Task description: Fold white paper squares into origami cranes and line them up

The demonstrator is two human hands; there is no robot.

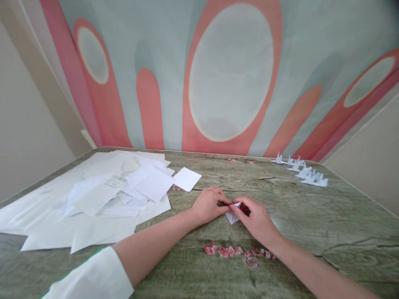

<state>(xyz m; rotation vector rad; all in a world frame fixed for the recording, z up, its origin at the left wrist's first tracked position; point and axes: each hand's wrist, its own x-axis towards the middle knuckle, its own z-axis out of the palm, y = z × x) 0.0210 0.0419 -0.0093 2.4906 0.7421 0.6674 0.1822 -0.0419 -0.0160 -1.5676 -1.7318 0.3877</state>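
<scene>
A small folded piece of white paper [232, 217] is pinched between my two hands, just above the wood-patterned table. My left hand [212, 204] has its thumb and fingertips closed on the paper's upper left edge. From the right, my right hand [254, 216] grips the upper right edge, thumb in front and fingers curled behind. Creases run down the paper to a point at the bottom. The fingertips hide its top part.
A wide heap of loose white sheets [93, 195], some with writing, covers the table's left side. One square white sheet [187, 179] lies beside it. Several folded paper figures [311, 177] stand at the far right. A patterned cloth [171, 104] hangs behind the table [311, 224].
</scene>
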